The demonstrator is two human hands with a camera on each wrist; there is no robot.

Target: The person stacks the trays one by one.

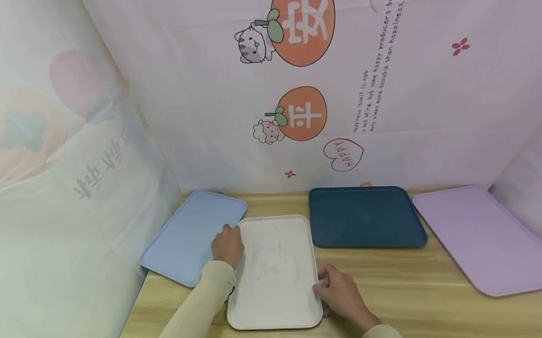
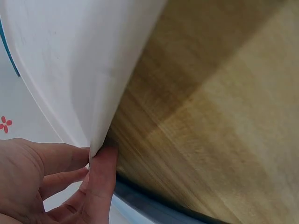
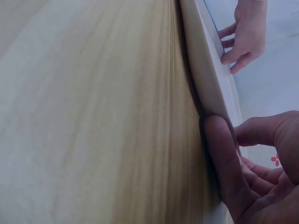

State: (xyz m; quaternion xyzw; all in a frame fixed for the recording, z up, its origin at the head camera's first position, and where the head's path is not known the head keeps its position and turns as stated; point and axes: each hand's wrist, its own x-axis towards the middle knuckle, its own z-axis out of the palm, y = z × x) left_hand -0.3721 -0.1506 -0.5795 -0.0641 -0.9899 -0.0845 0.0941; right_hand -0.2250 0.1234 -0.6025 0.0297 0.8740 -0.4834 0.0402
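Observation:
Between the two hands is a white rectangular tray [image 1: 273, 269] with a low raised rim, its surface faintly smudged. My left hand [image 1: 228, 245] pinches its left edge near the far corner; the left wrist view shows thumb and fingers [image 2: 103, 172] on either side of the rim. On the opposite long side, toward the near end, my right hand [image 1: 341, 294] grips the right edge. In the right wrist view a finger [image 3: 219, 140] lies at the tray's underside, close over the wooden table, while others sit on the rim.
A light blue tray [image 1: 196, 234] lies at the left, partly overlapped by my left hand. Behind and to the right lies a dark blue tray [image 1: 363, 216], then a lilac tray [image 1: 490, 240]. The wooden table [image 1: 404, 301] is bounded by printed white cloth walls [image 1: 209, 114].

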